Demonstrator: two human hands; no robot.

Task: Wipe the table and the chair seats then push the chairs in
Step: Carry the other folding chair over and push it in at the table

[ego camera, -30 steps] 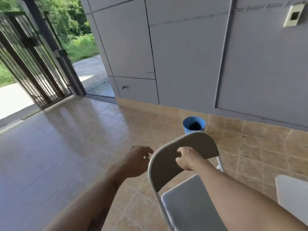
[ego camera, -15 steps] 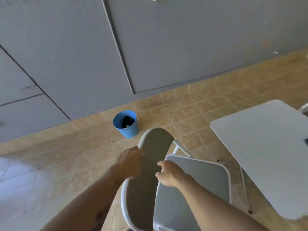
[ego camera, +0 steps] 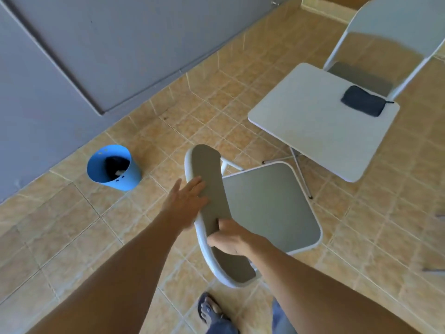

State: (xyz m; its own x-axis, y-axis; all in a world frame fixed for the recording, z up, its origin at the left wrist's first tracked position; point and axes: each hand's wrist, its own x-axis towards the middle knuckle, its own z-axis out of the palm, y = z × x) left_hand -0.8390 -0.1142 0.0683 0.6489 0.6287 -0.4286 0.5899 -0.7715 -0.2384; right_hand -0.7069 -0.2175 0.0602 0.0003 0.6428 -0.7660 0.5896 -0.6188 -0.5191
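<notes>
Left hand (ego camera: 186,201) now flat on near chair (ego camera: 212,189) backrest edge.

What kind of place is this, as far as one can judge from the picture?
Probably a tiled porch or patio beside a house. The signs: tan floor tiles, a grey panelled wall, and light folding furniture, a small white table with two folding chairs.

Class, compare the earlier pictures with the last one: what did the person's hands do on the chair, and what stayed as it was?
The left hand opened from a curled hold and now lies flat against the chair back. The right hand still grips that back, lower down. The blue bucket stays by the wall.
</notes>
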